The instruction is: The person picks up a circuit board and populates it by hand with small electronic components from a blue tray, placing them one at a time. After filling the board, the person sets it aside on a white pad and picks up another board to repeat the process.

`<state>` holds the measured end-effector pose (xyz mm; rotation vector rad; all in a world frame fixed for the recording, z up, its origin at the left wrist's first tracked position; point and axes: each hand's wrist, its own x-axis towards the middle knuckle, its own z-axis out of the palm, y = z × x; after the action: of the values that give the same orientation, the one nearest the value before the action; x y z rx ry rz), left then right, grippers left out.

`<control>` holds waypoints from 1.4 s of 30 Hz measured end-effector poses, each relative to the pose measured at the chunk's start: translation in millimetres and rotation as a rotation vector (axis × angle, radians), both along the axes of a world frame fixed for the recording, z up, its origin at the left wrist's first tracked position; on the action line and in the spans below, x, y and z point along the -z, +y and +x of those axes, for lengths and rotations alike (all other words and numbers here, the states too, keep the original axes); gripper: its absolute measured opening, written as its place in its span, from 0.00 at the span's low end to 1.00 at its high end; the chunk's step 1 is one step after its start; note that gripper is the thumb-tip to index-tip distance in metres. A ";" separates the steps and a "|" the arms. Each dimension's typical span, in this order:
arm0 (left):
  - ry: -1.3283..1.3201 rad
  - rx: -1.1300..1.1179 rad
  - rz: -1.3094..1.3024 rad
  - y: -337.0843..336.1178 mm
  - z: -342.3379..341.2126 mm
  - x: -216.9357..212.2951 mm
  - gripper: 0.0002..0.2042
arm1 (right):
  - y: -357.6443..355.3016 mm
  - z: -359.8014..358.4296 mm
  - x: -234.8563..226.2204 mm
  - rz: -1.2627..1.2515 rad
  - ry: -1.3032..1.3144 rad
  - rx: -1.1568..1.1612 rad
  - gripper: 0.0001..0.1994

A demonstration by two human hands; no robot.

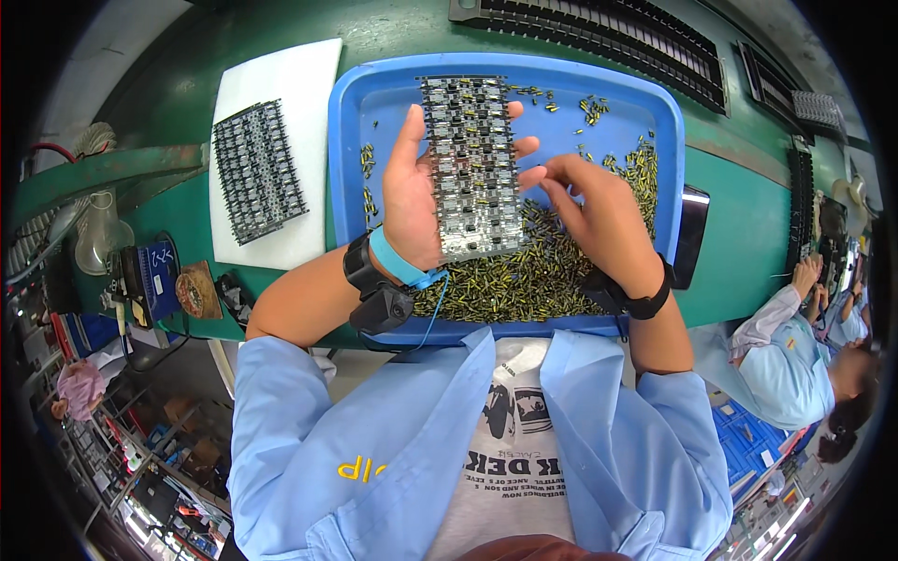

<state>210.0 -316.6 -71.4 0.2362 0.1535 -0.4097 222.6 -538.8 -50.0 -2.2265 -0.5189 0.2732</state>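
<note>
My left hand (409, 206) holds a panel of small circuit boards (474, 173) upright over a blue tray (675, 178). Its palm and thumb are at the panel's left edge, and the other fingertips show past the right edge. Just right of the panel, my right hand (606, 217) has its thumb and forefinger pinched together; whatever lies between them is too small to make out. Beneath both hands, many tiny yellow-and-black cylindrical components (524, 294) are heaped in the tray, thickest along its near and right sides.
To the left, a second circuit board panel (259, 173) lies on a white foam sheet (281, 84). A long black slotted rack (608, 42) stands at the back. A dark flat object (692, 236) sits by the tray's right side. Another person (786, 365) works at far right.
</note>
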 end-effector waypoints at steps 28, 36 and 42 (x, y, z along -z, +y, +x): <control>0.078 0.056 0.086 -4.7 1.1 -8.5 0.40 | -3.0 6.1 -6.9 0.773 0.502 0.136 0.07; 0.094 0.071 0.124 -3.5 1.4 -12.1 0.40 | 0.1 5.4 -2.2 0.760 0.448 0.124 0.06; 0.079 0.067 0.103 -2.7 -2.0 -4.7 0.39 | 6.1 -3.7 2.3 0.512 0.191 0.001 0.07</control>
<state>208.1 -319.3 -66.7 0.3276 0.2451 -0.4785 218.9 -532.7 -52.2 -1.6847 -0.4272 0.3095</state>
